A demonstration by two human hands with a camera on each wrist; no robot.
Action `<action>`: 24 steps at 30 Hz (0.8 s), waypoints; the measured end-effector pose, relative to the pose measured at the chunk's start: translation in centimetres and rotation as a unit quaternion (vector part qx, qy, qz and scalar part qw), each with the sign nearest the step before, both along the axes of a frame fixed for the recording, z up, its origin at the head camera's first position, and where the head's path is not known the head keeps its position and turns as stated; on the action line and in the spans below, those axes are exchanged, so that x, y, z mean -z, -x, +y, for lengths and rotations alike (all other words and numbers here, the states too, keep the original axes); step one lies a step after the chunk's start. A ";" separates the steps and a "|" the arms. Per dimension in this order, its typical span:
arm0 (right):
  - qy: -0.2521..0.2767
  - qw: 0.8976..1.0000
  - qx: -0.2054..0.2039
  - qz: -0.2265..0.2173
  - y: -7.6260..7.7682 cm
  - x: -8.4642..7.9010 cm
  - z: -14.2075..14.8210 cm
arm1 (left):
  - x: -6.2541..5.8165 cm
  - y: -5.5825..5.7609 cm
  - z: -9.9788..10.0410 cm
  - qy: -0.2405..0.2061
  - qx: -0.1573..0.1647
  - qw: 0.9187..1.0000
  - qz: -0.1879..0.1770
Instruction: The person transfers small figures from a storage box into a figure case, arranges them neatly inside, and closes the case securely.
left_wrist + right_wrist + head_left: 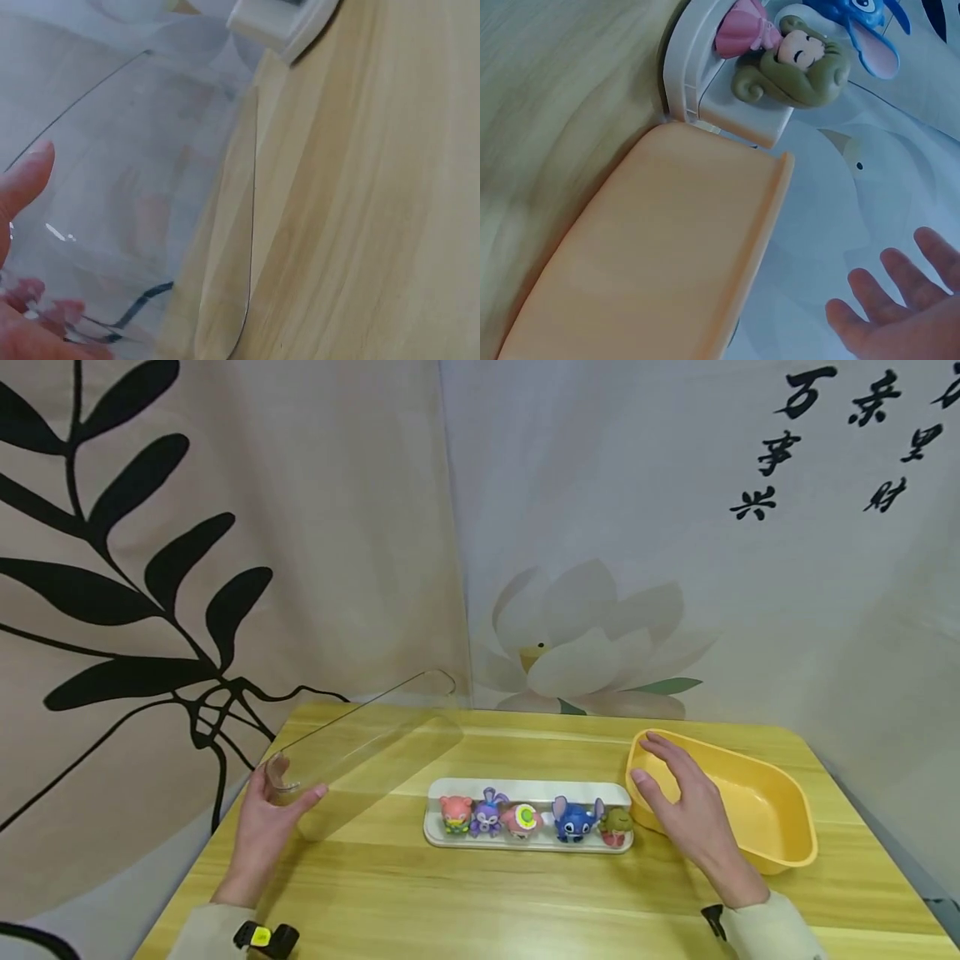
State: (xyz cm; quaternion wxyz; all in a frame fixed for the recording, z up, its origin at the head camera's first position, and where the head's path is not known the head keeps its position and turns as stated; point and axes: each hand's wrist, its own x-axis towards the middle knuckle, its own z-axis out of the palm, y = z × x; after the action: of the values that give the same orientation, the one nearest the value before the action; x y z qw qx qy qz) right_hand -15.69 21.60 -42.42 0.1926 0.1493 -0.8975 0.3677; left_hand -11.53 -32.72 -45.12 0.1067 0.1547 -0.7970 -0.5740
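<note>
My left hand [272, 827] grips one end of a clear plastic cover [382, 752], thumb on one side and fingers on the other. The cover slants up toward the back, left of a long white tray [525, 791]. Several small figurines stand in a row there: a pink one [455, 816], a purple rabbit [487, 814], a pink one with a round yellow-green patch [521, 820], a blue big-eared one [573, 822] and a doll [616, 825] with olive hair. My right hand [693, 814], fingers spread and holding nothing, is over the near-left rim of a yellow basin [757, 802].
The basin's left end sits against the tray's right end, as the basin's outer wall [645, 240] shows in the right wrist view. Beneath everything is a wooden table [450, 902]. Printed curtains [360, 527] hang behind its back edge.
</note>
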 end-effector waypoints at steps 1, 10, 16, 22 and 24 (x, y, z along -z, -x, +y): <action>0.001 1.000 0.001 0.000 0.0 0.1 0.1 | 0.1 0.1 0.0 -0.006 0.001 1.000 0.003; 0.004 1.000 0.002 -0.008 0.1 0.1 0.5 | 0.6 0.6 0.0 -0.006 -0.012 0.999 0.030; 0.011 1.000 -0.003 -0.014 0.3 -0.5 0.3 | -0.5 0.6 0.4 -0.027 -0.001 0.997 0.073; 0.018 0.999 -0.018 -0.027 0.7 -1.7 -0.4 | -2.5 0.8 1.9 -0.068 0.022 0.990 0.122; 0.023 0.999 -0.026 -0.030 0.8 -2.2 -0.8 | -3.0 0.9 2.5 -0.082 0.040 0.985 0.145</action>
State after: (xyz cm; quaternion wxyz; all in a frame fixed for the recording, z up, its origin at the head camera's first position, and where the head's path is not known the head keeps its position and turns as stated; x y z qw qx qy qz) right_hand -16.53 20.79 -40.24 0.1592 0.1567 -0.8902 0.3971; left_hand -12.40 -30.26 -42.07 0.1849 0.0463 -0.7291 -0.6574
